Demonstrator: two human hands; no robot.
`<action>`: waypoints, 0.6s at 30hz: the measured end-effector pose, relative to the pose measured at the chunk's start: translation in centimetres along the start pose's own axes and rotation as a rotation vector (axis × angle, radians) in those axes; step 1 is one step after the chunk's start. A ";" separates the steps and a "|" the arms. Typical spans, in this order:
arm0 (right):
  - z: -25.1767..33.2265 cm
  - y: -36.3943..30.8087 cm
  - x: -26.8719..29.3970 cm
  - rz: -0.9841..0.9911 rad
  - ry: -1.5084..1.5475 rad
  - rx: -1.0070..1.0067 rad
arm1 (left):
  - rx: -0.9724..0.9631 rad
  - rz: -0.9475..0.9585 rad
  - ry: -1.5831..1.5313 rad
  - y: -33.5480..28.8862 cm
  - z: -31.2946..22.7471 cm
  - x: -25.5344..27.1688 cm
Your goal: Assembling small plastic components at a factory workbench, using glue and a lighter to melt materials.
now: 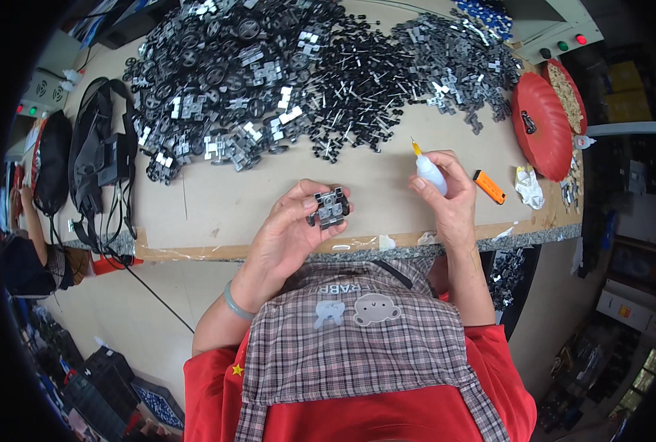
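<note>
My left hand [278, 237] is closed around a small grey and black plastic part [331, 207], pinched between thumb and fingers above the table's front edge. The part looks like a toy chassis, with black pieces at its sides. To the right, my right hand [452, 197] grips a white squeeze bottle [431, 175] with a yellow nozzle and a thin needle tip pointing up. Bottle and part are well apart. Beside the right hand, on the table, lies an orange lighter-like object [489, 187].
Across the back spread heaps of black wheeled parts [225, 66], thin axle-like pieces [361, 81] and grey plastic pieces [457, 62]. A red fluted bowl [543, 132] and a crumpled white wrapper [528, 187] sit at right. A black strapped bag [103, 158] lies at left.
</note>
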State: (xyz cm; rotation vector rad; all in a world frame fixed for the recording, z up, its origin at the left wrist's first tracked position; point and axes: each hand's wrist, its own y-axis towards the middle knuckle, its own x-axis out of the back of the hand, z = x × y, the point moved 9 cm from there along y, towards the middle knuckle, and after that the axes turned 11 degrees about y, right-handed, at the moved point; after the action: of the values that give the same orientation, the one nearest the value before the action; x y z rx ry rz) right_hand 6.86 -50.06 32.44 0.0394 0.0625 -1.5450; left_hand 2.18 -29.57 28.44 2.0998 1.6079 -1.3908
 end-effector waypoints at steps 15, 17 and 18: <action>5.0 4.9 8.8 -0.361 -1.048 0.354 | -0.008 0.018 -0.018 0.0 0.3 0.4; 4.6 5.3 9.2 -0.355 -1.083 0.297 | -0.007 0.020 -0.014 -0.1 0.3 0.4; 4.1 5.4 9.4 -0.348 -1.117 0.237 | -0.003 0.020 -0.009 -0.2 0.3 0.4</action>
State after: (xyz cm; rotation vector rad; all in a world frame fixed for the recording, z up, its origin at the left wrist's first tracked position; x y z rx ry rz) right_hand 12.55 -59.57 35.84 -0.6732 -1.0391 -1.7163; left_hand 1.88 -29.39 28.04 2.0991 1.5802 -1.3890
